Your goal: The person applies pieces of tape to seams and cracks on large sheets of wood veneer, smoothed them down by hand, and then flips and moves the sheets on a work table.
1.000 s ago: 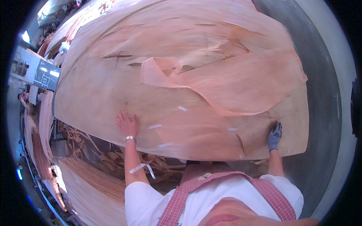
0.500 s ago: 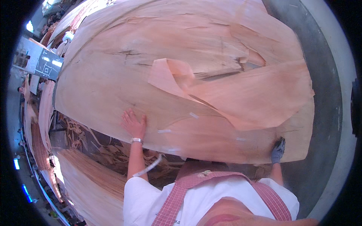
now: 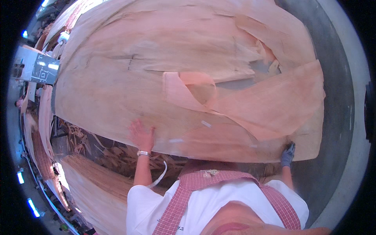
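A large sheet of thin wood veneer (image 3: 98, 90) lies in front of me on a broad stack. My left hand (image 3: 141, 135), bare with a bracelet at the wrist, rests on it left of centre, fingers spread. My right hand (image 3: 288, 154), in a grey glove with dark fingertips, lies on the sheet near its close right edge, fingers stretched out; its underside is hidden. Between and beyond my hands, a loose pinkish veneer flap (image 3: 274, 102) is folded over, its left end curled up. Short pale tape strips (image 3: 206, 123) stick to the surface.
A ragged tear (image 3: 235, 83) opens beyond the flap. Veneer scraps (image 3: 117, 156) litter the floor at lower left, beside another veneer stack (image 3: 94, 192). A grey box-like machine (image 3: 47, 68) stands at far left. Grey floor (image 3: 337, 98) runs along the right side.
The folded flap has shifted toward me and a little right, and the tear behind it shows wider. My left hand sits slightly farther right in view; my right hand stays near the same corner.
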Tool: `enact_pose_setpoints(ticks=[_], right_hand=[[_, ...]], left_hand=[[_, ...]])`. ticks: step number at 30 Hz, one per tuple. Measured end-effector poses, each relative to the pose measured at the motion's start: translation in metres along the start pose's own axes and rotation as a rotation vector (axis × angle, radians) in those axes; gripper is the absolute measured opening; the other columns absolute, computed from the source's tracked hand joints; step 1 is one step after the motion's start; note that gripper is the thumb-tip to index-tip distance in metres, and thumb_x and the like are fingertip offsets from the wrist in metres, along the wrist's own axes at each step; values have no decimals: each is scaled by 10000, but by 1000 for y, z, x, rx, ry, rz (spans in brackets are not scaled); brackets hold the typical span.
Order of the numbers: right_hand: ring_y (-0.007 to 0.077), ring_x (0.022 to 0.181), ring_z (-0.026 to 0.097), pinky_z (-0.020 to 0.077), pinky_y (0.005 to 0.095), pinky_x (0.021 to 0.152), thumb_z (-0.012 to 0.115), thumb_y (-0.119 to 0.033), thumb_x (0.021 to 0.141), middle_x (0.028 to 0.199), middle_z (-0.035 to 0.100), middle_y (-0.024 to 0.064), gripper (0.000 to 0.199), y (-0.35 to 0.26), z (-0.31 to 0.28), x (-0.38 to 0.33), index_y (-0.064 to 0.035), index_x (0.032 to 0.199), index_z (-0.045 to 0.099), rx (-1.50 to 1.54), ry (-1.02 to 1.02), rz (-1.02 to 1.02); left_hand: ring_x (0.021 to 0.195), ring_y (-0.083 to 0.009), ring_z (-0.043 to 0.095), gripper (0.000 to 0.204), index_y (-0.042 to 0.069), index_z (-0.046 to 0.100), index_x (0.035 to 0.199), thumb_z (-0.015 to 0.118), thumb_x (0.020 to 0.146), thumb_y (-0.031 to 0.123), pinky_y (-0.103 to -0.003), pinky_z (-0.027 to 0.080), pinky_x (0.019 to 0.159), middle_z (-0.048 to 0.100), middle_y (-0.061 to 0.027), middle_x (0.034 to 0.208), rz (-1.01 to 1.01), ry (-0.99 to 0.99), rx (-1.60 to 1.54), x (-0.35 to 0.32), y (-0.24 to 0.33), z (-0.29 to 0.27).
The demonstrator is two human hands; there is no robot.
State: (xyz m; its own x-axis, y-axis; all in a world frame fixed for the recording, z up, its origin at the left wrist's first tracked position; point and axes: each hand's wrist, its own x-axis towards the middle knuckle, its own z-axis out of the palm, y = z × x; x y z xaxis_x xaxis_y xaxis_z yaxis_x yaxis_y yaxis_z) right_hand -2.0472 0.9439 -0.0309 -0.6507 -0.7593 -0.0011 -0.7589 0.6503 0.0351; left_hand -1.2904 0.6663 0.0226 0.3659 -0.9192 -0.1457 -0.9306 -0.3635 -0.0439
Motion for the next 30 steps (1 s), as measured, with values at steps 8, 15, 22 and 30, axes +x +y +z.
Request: enact_pose_setpoints(ticks=[8,15,22,30], right_hand=[[378,1365,363,306,410,1138,468,-122,943,1478,373,236,534,17,-15,-8,11,1444,338,26,-23,0],[359,1359,379,315,411,1129,444,-137,967,1461,399,229,492,45,-5,-5,-17,1438,367,-101,-37,-53],[255,1236,525,408,350,1067,509,-91,976,1364,539,146,393,-99,-80,57,46,1343,477,892,545,58],[114,1003,616,505,285,867,769,-114,819,1088,692,78,364,-686,-202,-102,-2,1140,639,1524,-526,-987]], left_hand=[[1473,-344,146,881,167,260,1528,534,849,656,-616,115,1142,217,-159,1585,7,-1,41,-36,11,-2],[1444,-372,217,808,143,322,1499,516,878,622,-587,144,1148,282,-191,1549,-50,-96,4,-43,15,-19],[1316,-393,425,690,-20,406,1410,410,977,517,-453,319,1099,460,-259,1408,45,139,-578,99,60,-94],[1272,-414,462,708,-23,446,1365,436,949,550,-484,361,1067,499,-266,1359,414,34,-916,276,165,-137]])
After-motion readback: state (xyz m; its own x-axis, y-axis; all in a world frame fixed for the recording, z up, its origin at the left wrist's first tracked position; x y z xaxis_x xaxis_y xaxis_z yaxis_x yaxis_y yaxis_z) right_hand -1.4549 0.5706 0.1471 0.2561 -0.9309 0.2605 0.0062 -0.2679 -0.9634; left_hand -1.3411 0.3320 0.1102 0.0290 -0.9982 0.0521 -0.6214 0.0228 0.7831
